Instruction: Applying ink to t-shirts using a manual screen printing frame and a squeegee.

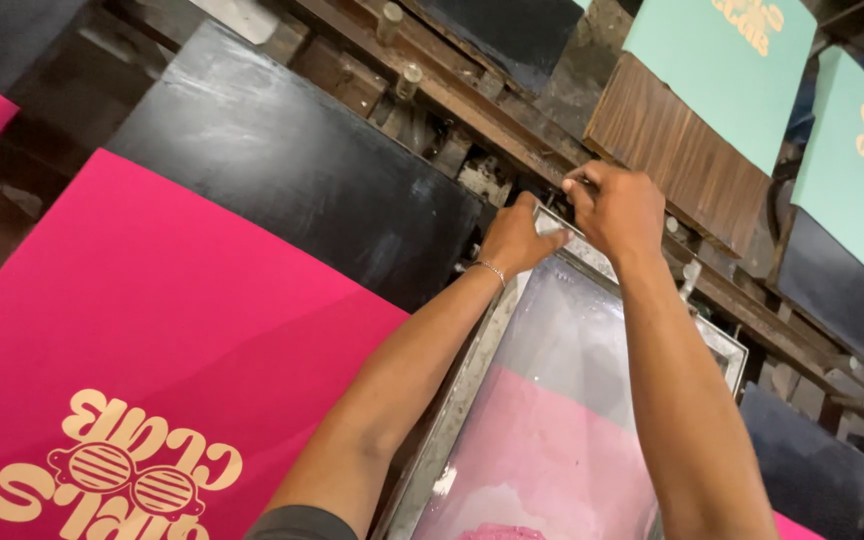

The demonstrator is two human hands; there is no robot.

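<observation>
Nearest, at the lower left, lies a pink printed sheet (152, 350) with a cream design, flat on its board; just beside it, to the right, stands the screen frame (562, 400), a metal-edged mesh with pink ink residue in its near part, tilted a little and running away toward the wooden rail (472, 110).

At the far end of the frame, both hands at work; left hand (514, 240), with a thin bracelet at the wrist, pressed against the far left corner of the frame, fingers curled under the edge, so grasping it as far as can be seen; right hand (620, 210) clenched over the far edge, thumb and forefinger pinched on something small near the rail, too hidden to name.

To do this step well, probably best to keep the left hand steady on the corner so the frame does not slide; to work the pinching hand slowly and straight; to keep forearms off the mesh, still wet-looking with ink; to avoid touching the fresh pink sheet beside.

Further away: a bare black pallet (292, 160) at the left of the rail; beyond the rail a wood-grain board (677, 150) and two teal printed sheets (722, 60), well apart from the hands.
</observation>
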